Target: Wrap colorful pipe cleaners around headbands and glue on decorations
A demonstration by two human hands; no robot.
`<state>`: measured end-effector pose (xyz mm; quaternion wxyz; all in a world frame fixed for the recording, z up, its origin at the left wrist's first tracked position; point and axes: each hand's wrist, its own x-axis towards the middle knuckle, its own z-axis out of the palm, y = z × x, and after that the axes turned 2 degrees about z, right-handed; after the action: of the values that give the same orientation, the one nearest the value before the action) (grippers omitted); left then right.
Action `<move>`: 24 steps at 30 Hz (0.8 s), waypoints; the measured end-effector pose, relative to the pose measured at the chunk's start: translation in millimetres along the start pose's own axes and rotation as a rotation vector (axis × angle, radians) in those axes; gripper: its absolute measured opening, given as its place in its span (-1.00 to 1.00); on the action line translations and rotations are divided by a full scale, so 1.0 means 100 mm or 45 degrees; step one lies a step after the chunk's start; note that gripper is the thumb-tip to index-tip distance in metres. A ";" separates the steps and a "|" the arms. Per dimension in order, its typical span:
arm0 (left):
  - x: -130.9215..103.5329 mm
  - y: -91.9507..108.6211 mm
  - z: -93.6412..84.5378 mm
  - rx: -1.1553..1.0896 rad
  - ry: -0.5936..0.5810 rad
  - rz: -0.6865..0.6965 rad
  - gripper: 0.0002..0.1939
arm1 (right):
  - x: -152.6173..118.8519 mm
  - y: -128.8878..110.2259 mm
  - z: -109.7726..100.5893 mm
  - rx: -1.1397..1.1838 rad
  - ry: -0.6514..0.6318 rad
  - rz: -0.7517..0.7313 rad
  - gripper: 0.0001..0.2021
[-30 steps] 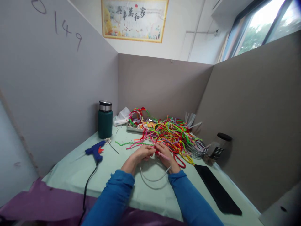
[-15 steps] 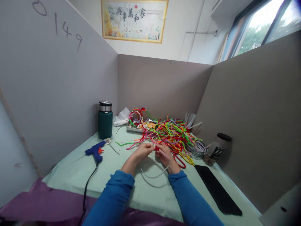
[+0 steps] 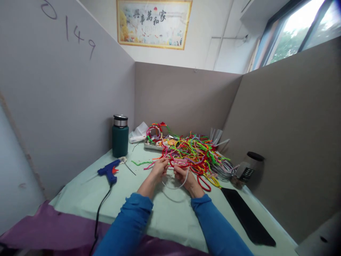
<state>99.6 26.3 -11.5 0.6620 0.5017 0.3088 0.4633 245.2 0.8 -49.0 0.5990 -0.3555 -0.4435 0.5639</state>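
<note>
My left hand (image 3: 160, 169) is closed in a pinch, its fingertips at the end of a red pipe cleaner (image 3: 171, 163). A thin white hoop (image 3: 174, 188) hangs in a curve below, and one side of it runs up into this hand. Its other side rises in front of my right hand (image 3: 185, 178), which is also closed, thumb against fingers, by the red strand. The fingertips hide exactly where strand and hoop meet. Just beyond both hands lies a tangled heap of coloured pipe cleaners (image 3: 197, 149).
A blue glue gun (image 3: 108, 171) with a black cord lies at left, near a dark green bottle (image 3: 120, 137). Behind stands a metal tray (image 3: 153, 147) of small parts. At right are red-handled scissors (image 3: 204, 184), a black flat piece (image 3: 247, 216) and a tilted jar (image 3: 246, 170).
My hands have moved apart from their close pinch, and the red pipe cleaner now shows stretched out between and beyond them. The white hoop has swung up a little.
</note>
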 end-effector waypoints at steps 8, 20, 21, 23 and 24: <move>0.01 -0.06 0.04 0.279 0.075 0.153 -0.77 | -0.04 -0.04 0.03 0.127 -0.208 0.074 -0.51; 0.09 -0.13 -0.01 0.467 0.104 0.211 -0.58 | -0.06 -0.05 0.02 0.257 -0.291 0.122 -0.78; 0.09 -0.13 -0.01 0.459 0.117 0.180 -0.57 | -0.06 -0.05 0.01 0.275 -0.276 0.142 -0.77; 0.07 -0.12 0.00 0.431 0.122 0.116 -0.56 | -0.04 -0.05 -0.01 0.307 -0.207 0.154 -0.76; 0.06 -0.11 0.00 0.415 0.120 0.085 -0.56 | -0.02 -0.04 -0.03 0.316 -0.161 0.153 -0.76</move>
<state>105.6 31.4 -21.9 0.5410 0.5902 0.3937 0.4516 249.5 -1.6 -46.4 0.5742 -0.2684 -0.3852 0.6707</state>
